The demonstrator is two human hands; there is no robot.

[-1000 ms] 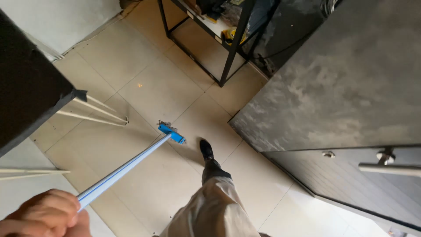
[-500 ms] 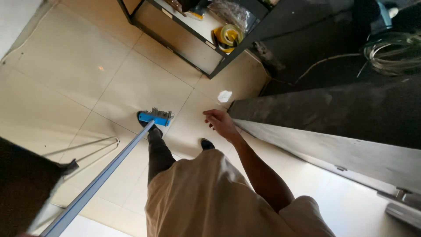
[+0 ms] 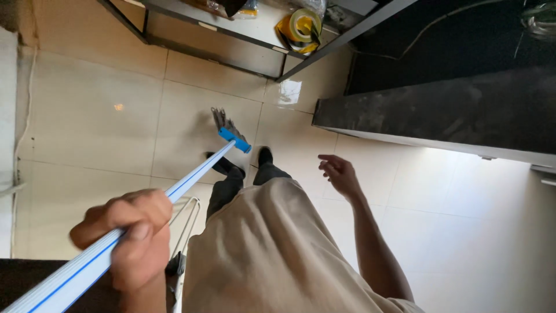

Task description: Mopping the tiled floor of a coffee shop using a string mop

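Down at the lower left, the left hand [image 3: 130, 232] is wrapped around a long white handle with a blue stripe, the mop [image 3: 191, 179], its fingers [image 3: 139, 237] curled tight about the shaft. From the fist the shaft slants up and to the right to a blue head [image 3: 235, 139], whose grey strands lie on the tiled floor [image 3: 87, 122] just ahead of two dark shoes [image 3: 223, 165]. Out to the right, the right hand [image 3: 339, 174] hangs free above the tiles with its fingers loosely spread, holding nothing. Beyond the mop head stands a low dark metal shelf [image 3: 231, 40] carrying a yellow roll of tape [image 3: 302, 26]. A dark counter edge [image 3: 434, 116] runs along the right side.
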